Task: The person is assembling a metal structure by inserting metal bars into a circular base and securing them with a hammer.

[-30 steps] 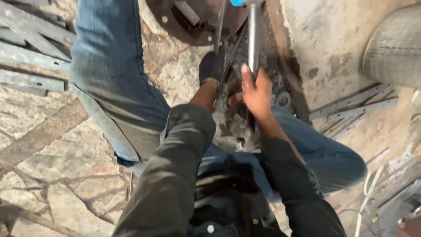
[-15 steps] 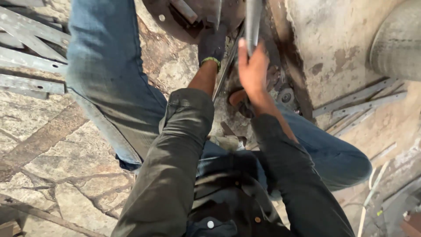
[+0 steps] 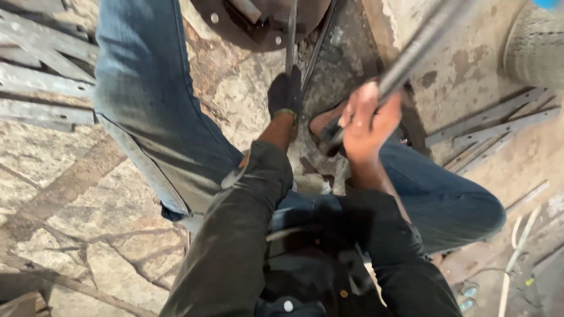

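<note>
My left hand, in a dark glove, is closed around a thin metal rod that runs up to a rusty round plate at the top edge. My right hand is bare and grips a thick grey metal pipe, which slants up to the right and out of view. The pipe's lower end sits beside a sandalled foot. Both my sleeves are dark. What the pipe's lower tip rests on is hidden by my hand.
Legs in blue jeans frame my arms on the left and right. Flat metal strips lie on the stone floor at the left, and more strips at the right. A ribbed grey round object stands at the top right.
The pipe in my right hand has tipped from nearly upright to slanting right. My left hand has stayed on the thin rod.
</note>
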